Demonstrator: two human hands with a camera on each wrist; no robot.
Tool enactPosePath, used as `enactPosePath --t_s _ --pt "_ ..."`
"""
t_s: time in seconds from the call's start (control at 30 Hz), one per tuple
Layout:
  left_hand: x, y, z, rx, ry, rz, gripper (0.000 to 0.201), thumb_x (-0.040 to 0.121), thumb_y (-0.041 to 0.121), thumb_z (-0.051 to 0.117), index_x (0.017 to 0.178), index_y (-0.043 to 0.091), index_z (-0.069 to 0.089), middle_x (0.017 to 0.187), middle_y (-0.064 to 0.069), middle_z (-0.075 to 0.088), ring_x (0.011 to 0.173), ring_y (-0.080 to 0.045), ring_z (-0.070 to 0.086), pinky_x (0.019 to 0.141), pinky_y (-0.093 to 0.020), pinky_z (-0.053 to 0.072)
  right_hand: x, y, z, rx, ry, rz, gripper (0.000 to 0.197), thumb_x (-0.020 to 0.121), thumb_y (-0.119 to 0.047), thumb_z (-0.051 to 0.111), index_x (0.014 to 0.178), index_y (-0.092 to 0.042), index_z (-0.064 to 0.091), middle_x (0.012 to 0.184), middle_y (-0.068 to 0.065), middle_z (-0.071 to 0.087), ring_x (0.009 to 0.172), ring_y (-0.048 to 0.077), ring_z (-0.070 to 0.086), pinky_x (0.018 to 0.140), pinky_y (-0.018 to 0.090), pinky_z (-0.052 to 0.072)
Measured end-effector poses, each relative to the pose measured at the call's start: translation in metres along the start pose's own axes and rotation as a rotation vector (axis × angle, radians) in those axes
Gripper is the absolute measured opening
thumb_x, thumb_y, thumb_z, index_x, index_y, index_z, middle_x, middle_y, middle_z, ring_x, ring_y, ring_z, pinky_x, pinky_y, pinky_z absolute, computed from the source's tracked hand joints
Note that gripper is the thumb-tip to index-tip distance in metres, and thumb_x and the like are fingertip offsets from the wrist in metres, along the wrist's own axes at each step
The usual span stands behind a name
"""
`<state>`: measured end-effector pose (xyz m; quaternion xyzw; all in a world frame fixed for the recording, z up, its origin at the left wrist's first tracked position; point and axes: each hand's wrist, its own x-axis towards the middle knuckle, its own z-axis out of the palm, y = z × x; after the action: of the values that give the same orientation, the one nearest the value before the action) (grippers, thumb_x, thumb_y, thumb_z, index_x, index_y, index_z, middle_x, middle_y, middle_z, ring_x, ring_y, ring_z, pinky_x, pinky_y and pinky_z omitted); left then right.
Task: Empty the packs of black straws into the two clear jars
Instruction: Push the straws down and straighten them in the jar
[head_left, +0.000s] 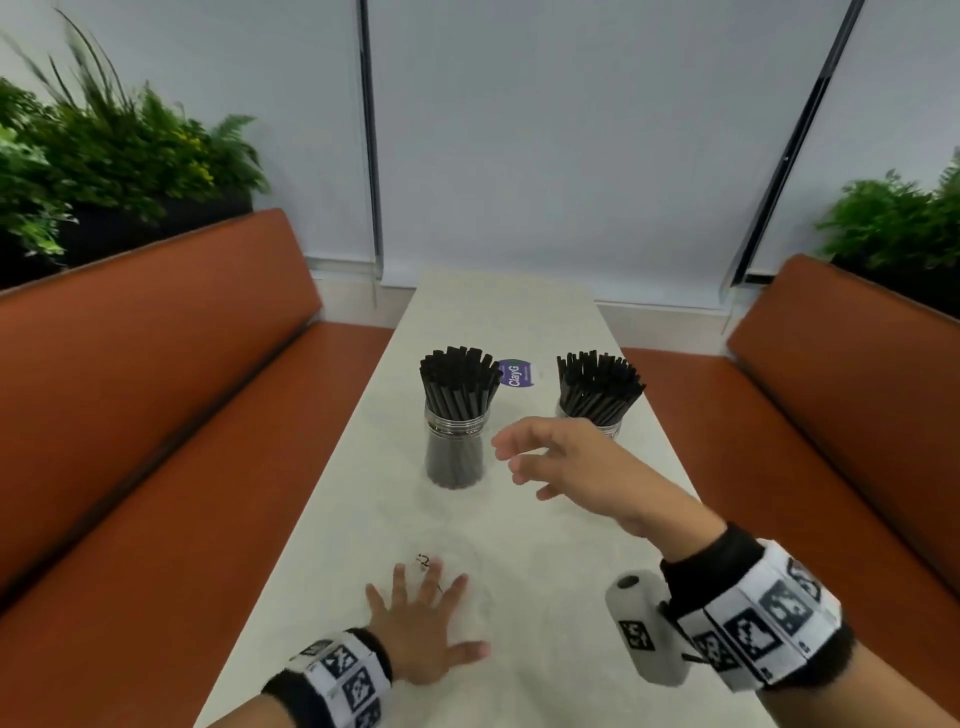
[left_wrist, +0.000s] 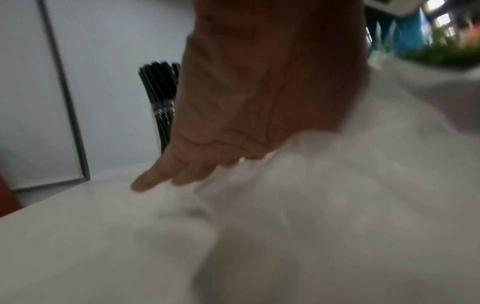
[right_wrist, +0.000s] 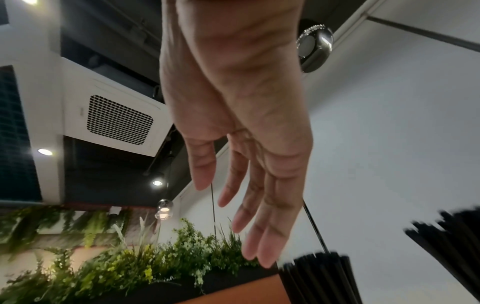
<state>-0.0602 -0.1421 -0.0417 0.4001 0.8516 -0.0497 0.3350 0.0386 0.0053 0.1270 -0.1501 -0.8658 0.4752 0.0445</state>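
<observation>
Two clear jars stand mid-table, both packed with upright black straws. The left jar (head_left: 455, 452) is in full view, while my right hand hides part of the right jar (head_left: 612, 429). My right hand (head_left: 556, 462) hovers between them, fingers loosely spread and empty (right_wrist: 246, 164). Straw tops (right_wrist: 317, 277) show below its fingertips. My left hand (head_left: 423, 621) lies flat on the table with its fingers splayed. It presses on what looks like an empty clear plastic wrapper (left_wrist: 337, 195), faint in the head view. Behind the left hand (left_wrist: 233, 113) the left jar's straws (left_wrist: 159, 88) are visible.
The long white table (head_left: 363, 493) runs between two orange benches (head_left: 156, 415) (head_left: 831, 415). A purple round sticker (head_left: 517, 373) lies between the jars. A small twist tie (head_left: 423, 561) sits by my left fingertips. Green plants (head_left: 104, 156) stand behind both benches.
</observation>
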Motion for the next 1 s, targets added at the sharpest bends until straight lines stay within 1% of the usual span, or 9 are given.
enactPosePath --t_s 0.13,0.3,0.37,0.5,0.57,0.67,0.77,0.87,1.0 --pt "-0.042 -0.001 -0.066 -0.147 0.11 0.158 0.08 0.083 0.069 0.033 0.146 0.038 -0.005 0.158 0.006 -0.01 0.145 -0.029 0.005 0.116 -0.056 0.002 0.001 -0.039 -0.031 -0.161 0.033 -0.07 0.014 0.088 -0.014 0.059 0.097 -0.023 0.065 0.096 0.0 0.069 0.077 0.009 0.062 0.073 0.031 0.054" --pt "-0.055 -0.029 -0.158 -0.319 0.56 0.19 0.092 0.081 0.049 0.061 0.148 0.021 0.006 0.158 -0.001 0.011 0.144 -0.019 0.017 0.117 -0.033 0.016 0.05 -0.044 -0.042 -0.136 0.254 -0.027 0.021 0.083 -0.009 0.062 0.103 -0.014 0.066 0.088 0.007 0.069 0.075 0.015 0.061 0.075 0.026 0.052" --pt "-0.03 -0.046 -0.176 -0.345 0.587 0.101 0.094 0.079 0.042 0.067 0.148 0.013 0.01 0.156 -0.008 0.02 0.14 -0.023 0.026 0.112 -0.032 0.026 0.08 -0.026 -0.023 0.014 0.389 0.014 0.033 0.079 0.0 0.063 0.111 -0.007 0.062 0.096 0.005 0.064 0.082 0.014 0.057 0.067 0.017 0.046" --pt "0.033 -0.074 -0.187 -0.508 0.524 0.001 0.103 0.072 0.034 0.077 0.146 0.007 0.011 0.148 -0.016 0.033 0.13 -0.029 0.041 0.102 -0.034 0.039 0.128 0.02 0.026 0.328 0.492 0.214 0.059 0.076 0.007 0.062 0.131 -0.004 0.043 0.128 0.012 0.049 0.118 0.026 0.048 0.089 0.028 0.04" --pt "0.058 -0.08 -0.188 -0.555 0.437 0.027 0.107 0.07 0.034 0.079 0.146 0.009 0.008 0.15 -0.014 0.029 0.133 -0.028 0.037 0.107 -0.037 0.037 0.151 0.041 0.049 0.314 0.416 0.328 0.084 0.068 -0.001 0.074 0.138 -0.004 0.027 0.141 0.013 0.036 0.129 0.03 0.038 0.099 0.032 0.038" --pt "0.088 -0.08 -0.19 -0.611 0.372 0.16 0.112 0.066 0.029 0.082 0.147 0.014 0.007 0.152 -0.006 0.025 0.136 -0.023 0.031 0.109 -0.033 0.031 0.183 0.06 0.071 0.248 0.498 0.329 0.106 0.048 -0.02 0.088 0.134 -0.01 0.026 0.133 0.009 0.041 0.128 0.028 0.039 0.106 0.045 0.038" --pt "0.11 -0.069 -0.197 -0.688 0.418 0.337 0.112 0.051 0.027 0.088 0.141 0.021 0.021 0.133 0.007 0.042 0.128 -0.015 0.039 0.104 -0.026 0.032 0.208 0.068 0.076 0.414 0.55 0.178 0.105 0.05 -0.009 0.087 0.134 -0.017 0.024 0.122 0.002 0.049 0.12 0.022 0.048 0.102 0.043 0.044" --pt "0.131 -0.06 -0.197 -0.715 0.576 0.415 0.09 0.046 0.032 0.083 0.12 0.041 0.032 0.118 0.008 0.053 0.117 -0.016 0.051 0.105 -0.036 0.038 0.223 0.074 0.071 0.518 0.539 0.064 0.093 0.058 -0.001 0.083 0.132 -0.017 0.031 0.118 0.001 0.054 0.114 0.019 0.054 0.094 0.033 0.048" --pt "0.135 -0.05 -0.197 -0.953 0.711 0.486 0.09 0.06 0.008 0.083 0.122 0.04 0.026 0.108 0.019 0.053 0.101 -0.002 0.058 0.073 -0.012 0.049 0.228 0.079 0.054 0.596 0.518 -0.046 0.08 0.054 -0.008 0.084 0.124 -0.015 0.046 0.118 0.006 0.061 0.111 0.02 0.059 0.091 0.033 0.052"
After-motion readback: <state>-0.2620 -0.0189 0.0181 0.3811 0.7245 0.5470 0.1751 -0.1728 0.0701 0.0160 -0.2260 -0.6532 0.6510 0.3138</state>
